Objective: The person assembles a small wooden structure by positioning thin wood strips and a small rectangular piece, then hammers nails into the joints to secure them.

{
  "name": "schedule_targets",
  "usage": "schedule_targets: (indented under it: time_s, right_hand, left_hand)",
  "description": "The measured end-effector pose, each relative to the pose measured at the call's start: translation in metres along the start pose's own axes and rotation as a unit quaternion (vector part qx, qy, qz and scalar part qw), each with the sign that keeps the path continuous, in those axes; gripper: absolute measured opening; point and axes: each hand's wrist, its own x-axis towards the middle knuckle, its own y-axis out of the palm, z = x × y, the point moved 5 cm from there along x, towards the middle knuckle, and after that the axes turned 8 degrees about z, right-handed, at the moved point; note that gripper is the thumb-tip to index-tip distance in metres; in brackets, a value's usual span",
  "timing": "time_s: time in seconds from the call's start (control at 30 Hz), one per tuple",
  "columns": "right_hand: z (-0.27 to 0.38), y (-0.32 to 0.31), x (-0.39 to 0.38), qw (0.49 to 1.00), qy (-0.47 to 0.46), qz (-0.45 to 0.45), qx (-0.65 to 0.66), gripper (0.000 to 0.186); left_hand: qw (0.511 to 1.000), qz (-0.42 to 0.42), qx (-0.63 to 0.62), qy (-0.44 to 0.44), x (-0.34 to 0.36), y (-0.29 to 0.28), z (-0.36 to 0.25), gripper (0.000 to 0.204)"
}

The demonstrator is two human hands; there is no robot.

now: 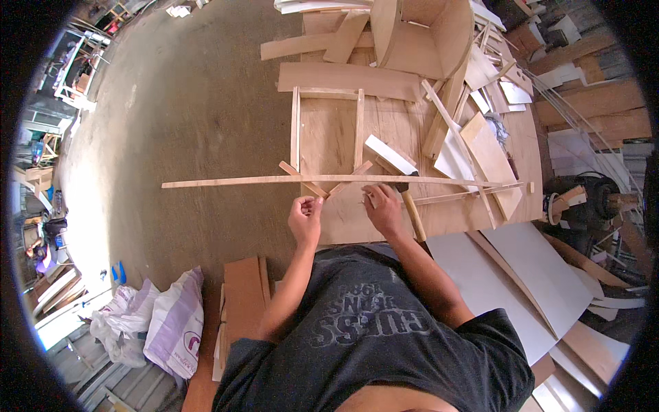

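We are standing over a plywood sheet (347, 216) laid flat as a work surface, with a long thin wooden strip (274, 181) running across it from left to right, well past the sheet's left edge. Our left hand (305, 218) is curled with the fingertips pinched together just under the strip; it seems to grip something very small, perhaps a nail, but we cannot tell what. Our right hand (384, 209) lies palm down, fingers bent, touching the sheet just below the strip and beside a hammer (410, 206), whose wooden handle runs down toward us; that hand is not closed around anything we can see. Behind the strip sits a frame of 2 upright slats (295, 127) joined by a crosspiece, with 2 short diagonal braces (302, 177) meeting the strip. Offcuts and boards (347, 79) are heaped farther back, and white sacks (171, 316) lie on the floor to our left. To do this well, we judge that the strip should be pressed flat and square against the braces before anything is driven, with the right hand steadying it close to the joint and fingers kept clear of the hammer's path.
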Motion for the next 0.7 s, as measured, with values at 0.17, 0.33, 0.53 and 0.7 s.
schedule_targets:
  time_s: [0.17,0.33,0.53,0.7]
  right_hand:
    - [0.033,-0.022,0.036,0.990,-0.079,-0.040,-0.107,0.036]
    - [0.017,-0.012,0.050,0.988,-0.106,-0.001,-0.115,0.032]
    - [0.022,-0.009,0.039,0.994,-0.091,0.024,-0.053,0.027]
    - [0.021,0.007,0.022,0.993,-0.101,0.029,-0.052,0.026]
  left_hand:
    - [0.993,-0.092,-0.070,-0.034,0.026,-0.019,0.019,0.038]
    - [0.965,-0.090,-0.231,-0.087,0.061,-0.034,0.031,0.030]
    - [0.951,0.019,-0.282,-0.126,0.059,-0.037,0.013,0.031]
    - [0.973,0.088,-0.188,-0.103,0.026,-0.009,0.014,0.040]
